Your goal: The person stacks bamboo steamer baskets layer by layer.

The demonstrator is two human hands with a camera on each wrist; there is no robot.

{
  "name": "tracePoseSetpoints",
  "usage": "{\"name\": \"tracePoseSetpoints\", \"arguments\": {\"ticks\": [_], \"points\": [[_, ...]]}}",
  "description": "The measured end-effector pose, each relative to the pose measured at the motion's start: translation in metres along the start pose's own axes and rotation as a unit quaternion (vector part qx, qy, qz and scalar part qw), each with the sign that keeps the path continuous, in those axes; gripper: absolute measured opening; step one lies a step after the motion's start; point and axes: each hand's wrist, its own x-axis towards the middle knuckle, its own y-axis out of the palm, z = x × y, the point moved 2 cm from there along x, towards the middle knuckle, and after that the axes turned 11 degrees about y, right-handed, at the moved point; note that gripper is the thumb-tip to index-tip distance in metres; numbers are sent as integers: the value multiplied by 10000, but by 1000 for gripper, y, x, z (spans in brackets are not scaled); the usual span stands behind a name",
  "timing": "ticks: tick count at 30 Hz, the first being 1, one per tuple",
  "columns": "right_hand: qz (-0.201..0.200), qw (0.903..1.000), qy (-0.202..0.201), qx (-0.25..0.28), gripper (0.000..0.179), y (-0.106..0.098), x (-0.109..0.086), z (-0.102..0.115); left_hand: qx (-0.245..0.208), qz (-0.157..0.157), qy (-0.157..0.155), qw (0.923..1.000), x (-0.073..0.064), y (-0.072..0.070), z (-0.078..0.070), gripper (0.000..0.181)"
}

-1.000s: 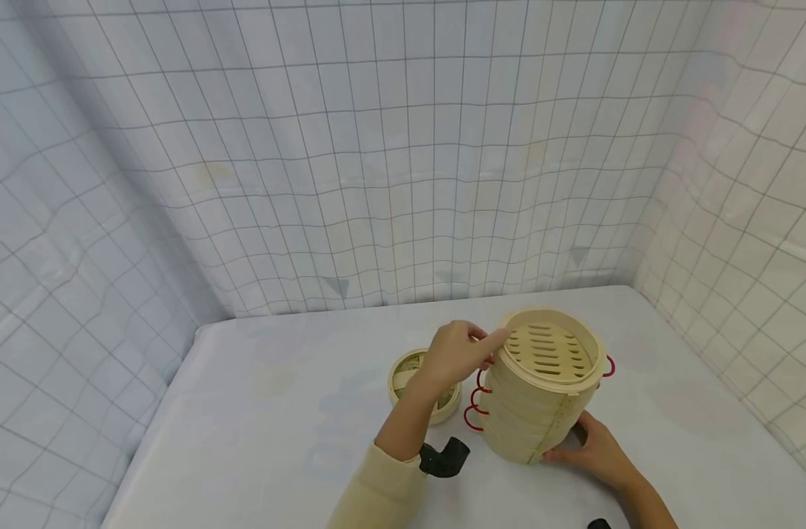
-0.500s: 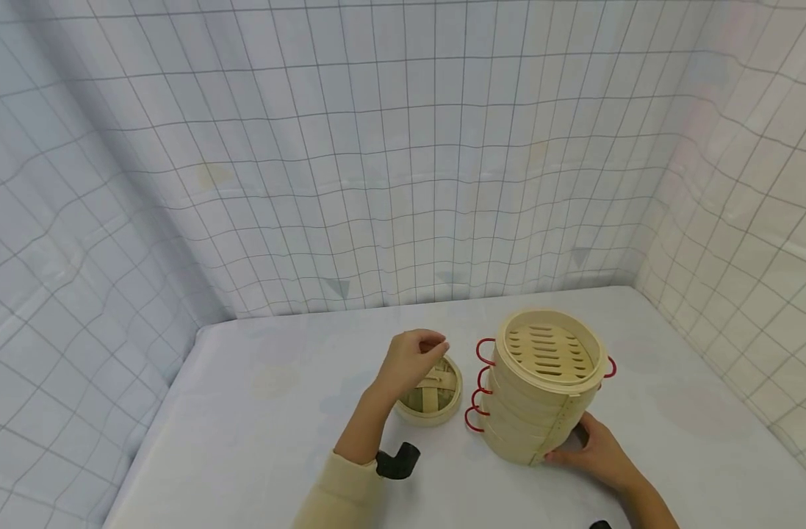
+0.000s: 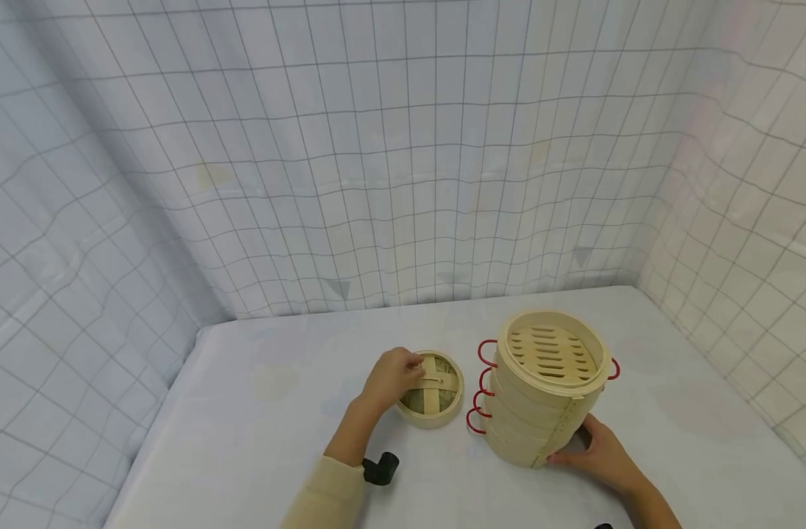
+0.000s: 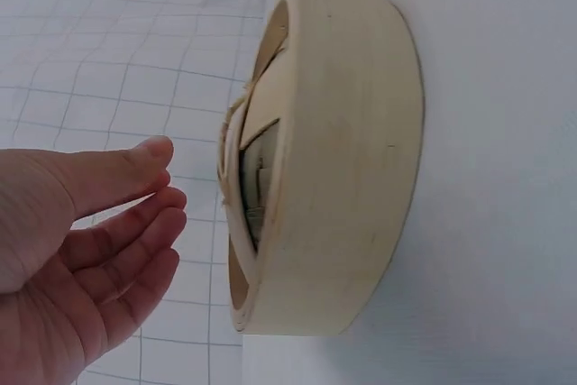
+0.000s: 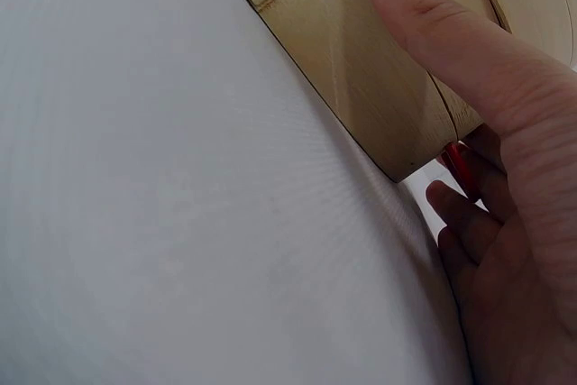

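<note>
A stack of bamboo steamer baskets (image 3: 531, 419) stands right of centre in the head view, its slatted top tier uncovered and red loop handles (image 3: 487, 351) down its sides. My right hand (image 3: 601, 455) grips the stack low on the right, thumb on the wall in the right wrist view and fingers curled round beside a red handle (image 5: 460, 170). Left of the stack lies a small round steamer lid (image 3: 447, 381) with crossed bamboo strips. Close over its left part is my left hand (image 3: 388, 378), empty; the left wrist view shows its relaxed fingers (image 4: 144, 232) apart from the lid.
White cloth covers the table (image 3: 264, 419). White grid-patterned sheets (image 3: 403, 184) hang behind and along both sides. A black wrist mount (image 3: 381, 469) sits on the left forearm below a cream sleeve (image 3: 326, 492).
My left hand has left the upper rim of the steamer stack and moved left to the lid, lowering over it. The right hand and the stack stay in place.
</note>
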Motion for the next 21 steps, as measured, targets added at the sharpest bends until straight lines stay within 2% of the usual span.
{"name": "tracePoseSetpoints", "arguments": {"ticks": [7, 16, 21], "points": [[-44, 10000, -34, 49, 77, 0, 1, -6, 484, 295, 541, 9969, 2, 11, 4, 12], [-48, 10000, 52, -50, 79, -1, 1, -5, 775, 143, 825, 9935, 1, 16, 7, 8], [-52, 10000, 18, -35, 80, 1, 1, -7, 734, 17, 918, 9931, -1, 17, 8, 8]]}}
